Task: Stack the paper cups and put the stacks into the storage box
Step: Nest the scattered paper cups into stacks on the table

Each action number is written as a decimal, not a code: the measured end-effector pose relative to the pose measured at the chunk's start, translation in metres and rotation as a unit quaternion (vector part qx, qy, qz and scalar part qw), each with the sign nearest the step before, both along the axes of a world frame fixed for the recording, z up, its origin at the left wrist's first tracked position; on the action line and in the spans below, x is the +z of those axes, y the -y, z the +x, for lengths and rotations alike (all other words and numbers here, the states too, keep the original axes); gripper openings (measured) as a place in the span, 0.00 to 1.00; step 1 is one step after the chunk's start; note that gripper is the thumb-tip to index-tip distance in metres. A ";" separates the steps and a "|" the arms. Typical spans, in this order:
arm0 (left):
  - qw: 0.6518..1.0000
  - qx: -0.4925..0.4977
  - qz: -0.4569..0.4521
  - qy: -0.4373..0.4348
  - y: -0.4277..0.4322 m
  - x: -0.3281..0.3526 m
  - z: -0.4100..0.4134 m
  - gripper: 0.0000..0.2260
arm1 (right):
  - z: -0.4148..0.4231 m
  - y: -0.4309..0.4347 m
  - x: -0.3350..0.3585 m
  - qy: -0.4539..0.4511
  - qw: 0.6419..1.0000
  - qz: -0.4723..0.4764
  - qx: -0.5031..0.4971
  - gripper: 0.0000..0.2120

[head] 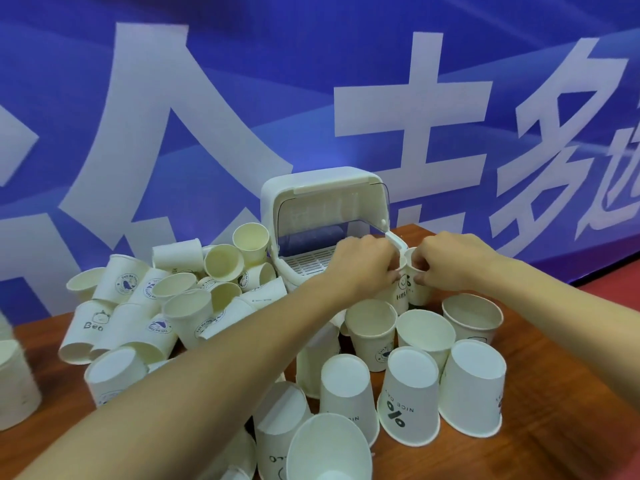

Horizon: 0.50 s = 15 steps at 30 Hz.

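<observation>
Both hands meet in front of the white storage box (277, 202), whose clear lid is flipped up. My left hand (363, 261) grips a white paper cup (403, 294) with black print. My right hand (446, 259) holds another paper cup (417, 289) by its rim, right beside the first one. The two cups touch; whether one sits inside the other I cannot tell. Several loose paper cups (372, 332) stand upright or upside down on the table near me. A heap of paper cups (166, 306) lies at the left.
The brown wooden table (554, 427) carries everything. A blue banner (311, 81) with large white characters hangs close behind the box. A stack of cups (14, 379) shows at the far left edge. A red surface (616, 282) lies beyond the table at the right.
</observation>
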State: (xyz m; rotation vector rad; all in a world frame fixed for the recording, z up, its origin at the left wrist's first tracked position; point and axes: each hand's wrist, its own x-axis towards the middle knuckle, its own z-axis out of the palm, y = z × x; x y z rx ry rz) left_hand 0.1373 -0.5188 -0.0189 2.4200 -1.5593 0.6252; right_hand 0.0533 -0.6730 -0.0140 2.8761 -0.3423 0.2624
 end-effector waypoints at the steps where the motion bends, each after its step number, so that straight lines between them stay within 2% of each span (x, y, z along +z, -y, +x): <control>1: 1.000 0.001 -0.009 0.002 -0.006 0.008 0.000 0.11 | 0.001 -0.004 0.006 0.010 1.000 -0.010 0.000 0.07; 7: 0.998 0.043 -0.036 0.025 -0.064 0.059 0.005 0.10 | 0.015 -0.048 0.044 0.105 0.993 -0.029 0.036 0.08; 15: 0.984 0.173 -0.002 0.029 -0.227 0.078 0.018 0.10 | 0.066 -0.191 0.070 0.098 0.980 0.029 0.173 0.09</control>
